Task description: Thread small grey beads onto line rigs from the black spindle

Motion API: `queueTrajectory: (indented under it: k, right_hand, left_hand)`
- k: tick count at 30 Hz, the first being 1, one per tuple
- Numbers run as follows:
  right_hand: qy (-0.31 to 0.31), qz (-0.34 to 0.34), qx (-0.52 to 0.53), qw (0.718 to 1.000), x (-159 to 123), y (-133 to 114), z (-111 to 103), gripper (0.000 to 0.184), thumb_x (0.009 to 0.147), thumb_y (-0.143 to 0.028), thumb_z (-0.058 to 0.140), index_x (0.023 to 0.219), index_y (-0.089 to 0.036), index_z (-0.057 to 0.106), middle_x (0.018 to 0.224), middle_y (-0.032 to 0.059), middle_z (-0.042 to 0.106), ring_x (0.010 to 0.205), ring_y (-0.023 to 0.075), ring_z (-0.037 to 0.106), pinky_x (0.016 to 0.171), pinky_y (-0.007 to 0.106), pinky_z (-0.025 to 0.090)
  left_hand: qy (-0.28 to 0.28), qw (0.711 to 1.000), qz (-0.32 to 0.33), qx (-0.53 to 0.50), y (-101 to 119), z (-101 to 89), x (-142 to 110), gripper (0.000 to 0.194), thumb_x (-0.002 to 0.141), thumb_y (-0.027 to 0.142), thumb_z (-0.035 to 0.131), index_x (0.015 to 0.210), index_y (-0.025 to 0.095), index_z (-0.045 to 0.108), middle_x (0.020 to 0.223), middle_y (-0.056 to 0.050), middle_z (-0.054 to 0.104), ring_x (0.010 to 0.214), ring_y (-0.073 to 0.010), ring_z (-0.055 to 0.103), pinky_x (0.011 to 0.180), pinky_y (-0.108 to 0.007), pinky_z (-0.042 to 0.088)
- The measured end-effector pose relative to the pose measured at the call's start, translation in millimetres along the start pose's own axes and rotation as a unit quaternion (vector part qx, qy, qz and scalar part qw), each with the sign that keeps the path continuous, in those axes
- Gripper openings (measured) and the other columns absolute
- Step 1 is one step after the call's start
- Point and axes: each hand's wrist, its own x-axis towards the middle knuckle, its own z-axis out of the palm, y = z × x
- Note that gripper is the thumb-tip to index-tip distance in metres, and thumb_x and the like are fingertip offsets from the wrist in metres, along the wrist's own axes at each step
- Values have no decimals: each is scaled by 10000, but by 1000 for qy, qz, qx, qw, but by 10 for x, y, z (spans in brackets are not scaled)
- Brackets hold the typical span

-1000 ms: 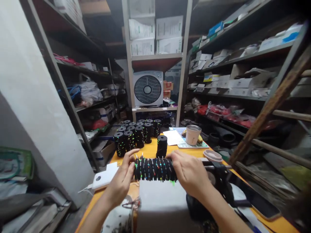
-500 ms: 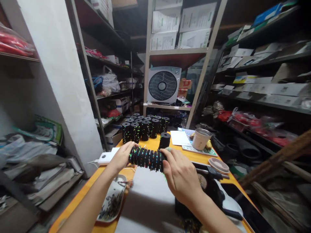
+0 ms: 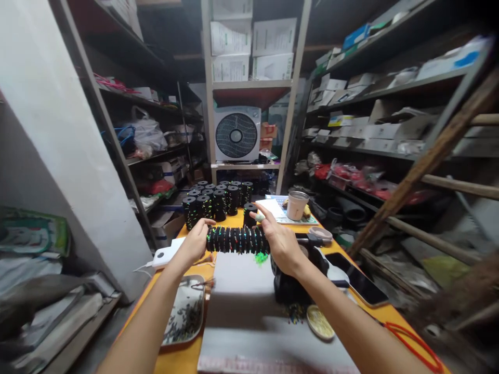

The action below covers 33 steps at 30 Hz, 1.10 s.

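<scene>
In the head view, the black roll (image 3: pixel 237 240) lies level between the two hands, above the white sheet (image 3: pixel 241 291) on the table (image 3: pixel 231 221). The left hand (image 3: pixel 196 241) has its grip clamped on the left end; the right hand (image 3: pixel 284 243) touches the right end, digits partly raised, whether clamped I cannot tell.

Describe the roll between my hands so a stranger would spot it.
On the yellow table, black rolls stand upright farther back. Nearer, your roll spans from left hand to right hand. Unlike the upright ones, it lies horizontal.
</scene>
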Motion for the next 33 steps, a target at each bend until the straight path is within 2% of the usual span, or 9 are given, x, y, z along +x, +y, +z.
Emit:
queueTrajectory:
  k: [5, 8, 11, 15, 19, 23, 27, 30, 33]
  right_hand:
    - [12, 16, 85, 996, 26, 69, -12, 561, 1021, -495, 123, 1482, -241, 318, 1241, 89, 677, 1048, 259, 680, 979, 468, 439]
    - [16, 21, 118, 993, 28, 94, -13, 579, 1017, -521, 121, 1477, -236, 325, 1235, 91, 680, 1038, 247, 685, 1003, 461, 426]
    - [18, 26, 137, 990, 20, 88, -11, 569, 1016, -536, 154, 1469, -248, 341, 1229, 85, 684, 1049, 252, 678, 1025, 477, 402]
    - [17, 32, 155, 987, 13, 82, -9, 545, 1019, -535, 175, 1458, -270, 360, 1248, 74, 672, 1049, 248, 675, 1030, 481, 398]
    - [22, 31, 167, 985, 16, 92, -9, 547, 1016, -545, 173, 1448, -277, 374, 1276, 67, 654, 1039, 245, 677, 1010, 468, 420]
    - [24, 37, 179, 983, 9, 81, -12, 527, 1019, -540, 192, 1436, -287, 391, 1281, 61, 650, 1031, 239, 678, 1026, 469, 405]
    - [23, 41, 197, 979, 3, 81, -7, 530, 1016, -550, 189, 1424, -288, 403, 1272, 62, 654, 1027, 237, 679, 1033, 474, 402]
    - [25, 44, 209, 977, 5, 104, 6, 540, 1008, -565, 206, 1426, -283, 402, 1281, 75, 647, 1036, 255, 675, 1032, 503, 396]
    - [28, 47, 219, 974, 12, 131, 22, 553, 1003, -574, 216, 1437, -278, 388, 1300, 91, 633, 1047, 270, 667, 1045, 530, 372]
  left_hand:
    - [28, 999, 37, 12, 41, 5, 7, 257, 932, 346, 548, 1112, 166, 589, 987, -47, 629, 794, -173, 619, 684, -345, 530]
    - [57, 997, 56, -12, -5, 22, -131, 224, 949, 369, 472, 1081, 224, 580, 729, 27, 535, 587, -142, 526, 535, -271, 445]
    - [55, 996, 46, -60, -86, 57, -236, 328, 954, 470, 376, 1127, 241, 534, 556, 79, 357, 408, -124, 346, 397, -249, 327]
    - [61, 990, 49, -121, -173, 89, -237, 365, 927, 505, 421, 1197, 264, 467, 708, 52, 468, 439, -94, 374, 399, -215, 336]
    - [59, 985, 44, -157, -250, 92, -214, 366, 903, 536, 470, 1125, 249, 523, 572, 91, 354, 401, -82, 307, 366, -177, 274]
    - [70, 980, 45, -183, -309, 88, -236, 394, 869, 546, 537, 1149, 270, 506, 691, 60, 494, 456, -82, 392, 400, -180, 355]
    - [57, 976, 27, -210, -313, 90, -245, 376, 887, 539, 516, 1113, 240, 542, 577, 85, 414, 411, -78, 343, 375, -170, 304]
    - [66, 969, 27, -238, -301, 88, -235, 375, 890, 528, 521, 1155, 262, 510, 739, 49, 532, 462, -72, 428, 419, -177, 362]
    - [58, 964, 32, -258, -310, 80, -226, 363, 901, 533, 500, 1094, 228, 537, 608, 75, 460, 433, -74, 391, 407, -171, 325]
